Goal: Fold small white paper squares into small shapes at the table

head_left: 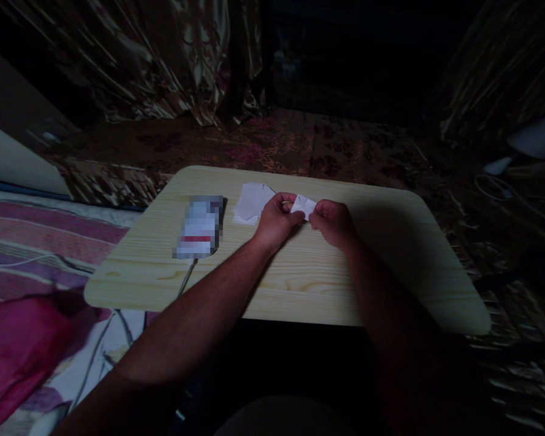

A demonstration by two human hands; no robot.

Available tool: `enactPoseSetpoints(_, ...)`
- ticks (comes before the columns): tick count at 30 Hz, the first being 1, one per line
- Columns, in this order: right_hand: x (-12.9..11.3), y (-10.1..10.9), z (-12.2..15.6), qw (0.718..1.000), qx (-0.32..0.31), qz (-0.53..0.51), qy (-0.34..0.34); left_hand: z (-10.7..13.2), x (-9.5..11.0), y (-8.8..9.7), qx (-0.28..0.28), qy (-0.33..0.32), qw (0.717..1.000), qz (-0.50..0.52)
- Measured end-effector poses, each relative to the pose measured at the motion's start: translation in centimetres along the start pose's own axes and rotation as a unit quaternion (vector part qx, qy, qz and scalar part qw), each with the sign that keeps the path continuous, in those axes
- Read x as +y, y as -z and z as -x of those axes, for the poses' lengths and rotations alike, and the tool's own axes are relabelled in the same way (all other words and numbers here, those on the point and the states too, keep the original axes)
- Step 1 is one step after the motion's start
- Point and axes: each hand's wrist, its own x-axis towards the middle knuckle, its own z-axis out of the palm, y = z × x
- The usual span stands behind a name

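Note:
A small piece of folded white paper (303, 207), with crease lines on it, is held up between both hands over the table. My left hand (279, 217) is closed on its left side, the thumb lying along the lower edge. At the right edge, my right hand (333, 221) pinches the paper between thumb and fingers. Just left of my left hand lies a small stack of white paper sheets (253, 201), partly covered by that hand.
The pale wooden table (300, 290) has rounded corners. On its left lies a phone-like device (197, 227), pixelated, with a white cable (187, 278) running off the front edge. A striped bed (22, 242) and a pink cloth (22, 357) are at left; patterned curtains (177, 60) hang behind.

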Motion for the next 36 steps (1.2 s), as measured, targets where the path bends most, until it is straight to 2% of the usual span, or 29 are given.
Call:
enactPoseSetpoints(4,0.11,0.05,-0.01,1.0,0.004,0.003,0.012,-0.02,-0.06,-0.01,0.003,0.0,1.0,0.004)
enactPoseSetpoints(17,-0.6,0.03,0.18,0.999,-0.009,-0.046,-0.023,-0.08,0.02,-0.08,0.021,-0.008,0.999,0.024)
enactPoseSetpoints(36,-0.74,0.22,0.25,0.999,-0.017,-0.031,-0.025,-0.22,-0.02,-0.02,0.019,-0.011,1.0,0.022)
